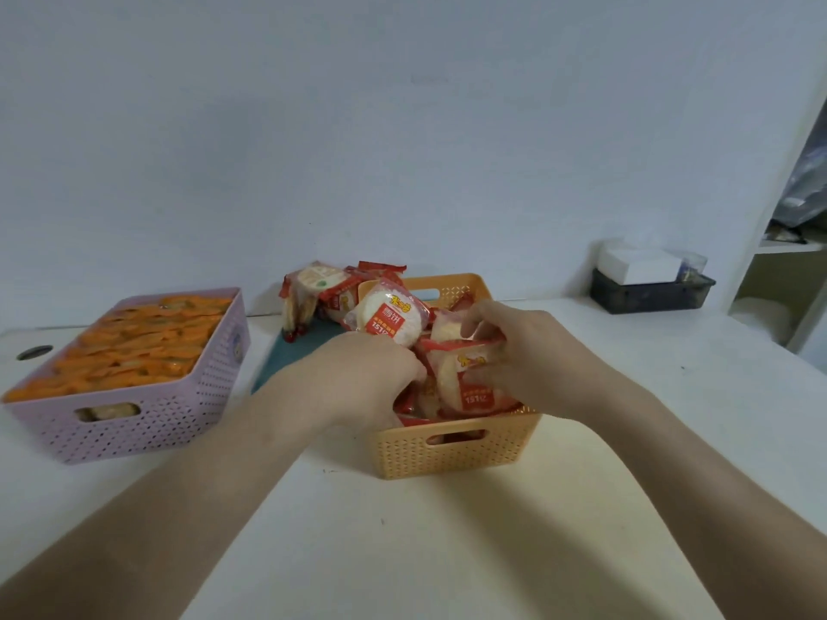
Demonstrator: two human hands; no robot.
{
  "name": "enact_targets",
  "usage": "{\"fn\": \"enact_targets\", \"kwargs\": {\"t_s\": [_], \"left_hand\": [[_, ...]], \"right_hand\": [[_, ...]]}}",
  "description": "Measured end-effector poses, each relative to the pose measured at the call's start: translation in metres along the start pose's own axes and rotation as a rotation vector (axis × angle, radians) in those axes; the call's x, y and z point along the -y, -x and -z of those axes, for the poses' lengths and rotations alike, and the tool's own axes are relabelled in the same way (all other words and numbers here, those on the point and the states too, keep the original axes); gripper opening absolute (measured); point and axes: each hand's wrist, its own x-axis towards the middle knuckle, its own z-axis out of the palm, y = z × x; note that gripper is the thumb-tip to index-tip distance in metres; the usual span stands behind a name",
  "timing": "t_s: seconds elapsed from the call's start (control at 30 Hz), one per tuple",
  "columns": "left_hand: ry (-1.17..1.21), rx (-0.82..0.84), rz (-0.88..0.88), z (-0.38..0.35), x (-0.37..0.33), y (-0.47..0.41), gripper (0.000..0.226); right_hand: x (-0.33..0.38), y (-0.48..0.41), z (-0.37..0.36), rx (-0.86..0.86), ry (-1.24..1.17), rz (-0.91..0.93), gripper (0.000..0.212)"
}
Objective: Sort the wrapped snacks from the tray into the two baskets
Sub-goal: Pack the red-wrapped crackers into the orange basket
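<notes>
The right hand pinches a red-and-white wrapped rice cracker between thumb and fingers, holding it at the top of the pile inside the orange basket. Beside it, the left hand is curled into the same pile; whether it grips a packet cannot be told (its fingertips are hidden).

Judged step: seating red packets in the orange basket, which looks heaped above its rim.

Behind the hands, a few more red-wrapped snacks remain on the teal tray. Well to the left of the grip, the purple basket is full of orange packets.

Next move calls for letting go of the cracker where it will not slide off, then reaching behind for the remaining packets.
</notes>
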Motion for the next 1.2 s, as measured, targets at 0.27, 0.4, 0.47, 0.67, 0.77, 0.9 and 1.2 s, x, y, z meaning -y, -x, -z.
{"fn": "enact_targets", "kwargs": {"t_s": [0.27, 0.4, 0.47, 0.67, 0.77, 0.9, 1.2], "left_hand": [[-0.187, -0.336, 0.163, -0.012, -0.001, -0.012, 0.024], [-0.055, -0.269, 0.179, -0.008, -0.001, -0.01, 0.028], [0.063, -0.197, 0.184, -0.002, 0.005, -0.002, 0.026], [0.187, -0.176, 0.159, 0.006, 0.008, 0.011, 0.027], [0.22, -0.123, 0.149, 0.009, 0.004, 0.009, 0.032], [0.092, -0.117, 0.103, 0.01, -0.007, 0.005, 0.03], [0.138, -0.072, 0.089, 0.003, 0.002, -0.011, 0.016]], "right_hand": [[0.007, -0.012, 0.01, 0.452, 0.32, 0.067, 0.032], [0.011, -0.027, -0.006, 0.53, 0.456, 0.079, 0.043], [0.009, -0.027, -0.013, 0.452, 0.491, 0.081, 0.039], [0.005, -0.021, -0.02, 0.11, 0.626, 0.07, 0.023], [-0.001, -0.023, -0.021, 0.089, 0.597, 0.016, 0.026], [-0.01, -0.026, -0.005, 0.191, 0.291, -0.124, 0.027], [0.01, -0.014, 0.01, 0.326, 0.483, 0.016, 0.02]]}}
